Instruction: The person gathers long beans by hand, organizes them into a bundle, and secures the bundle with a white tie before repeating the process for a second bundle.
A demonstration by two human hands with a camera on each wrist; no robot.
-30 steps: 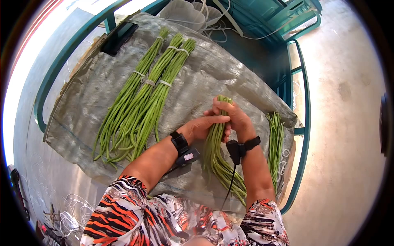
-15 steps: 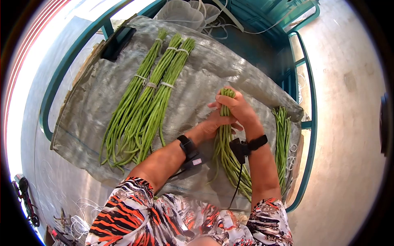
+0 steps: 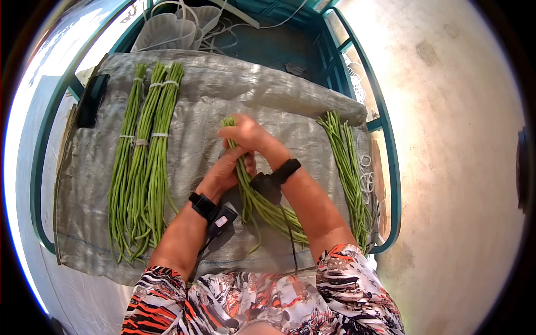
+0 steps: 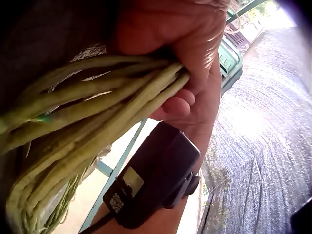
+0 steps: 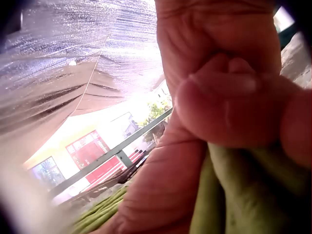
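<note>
In the head view, my right hand [image 3: 248,134] grips the top end of a loose bunch of long beans [image 3: 261,205]. Just below it, my left hand [image 3: 222,172] holds the same bunch, its fingers partly hidden behind the stems. The bunch's tails slant down to the right, passing under the right forearm. Close up in the left wrist view, the bean stems [image 4: 97,97] fan out from the grasp. Curled fingers [image 5: 229,112] fold over green stems in the right wrist view.
Three tied bundles of long beans [image 3: 149,167] lie side by side at left on a grey woven sheet [image 3: 206,95]. More long beans [image 3: 346,167] lie at right beside white string [image 3: 365,176]. A dark phone-like slab [image 3: 92,100], green rails [image 3: 385,139] and clear tubs [image 3: 164,30] border the sheet.
The head view has turned, so everything sits further left. My left hand has slid down the bunch from its top, the right hand now wraps the top end, and the tails slant more.
</note>
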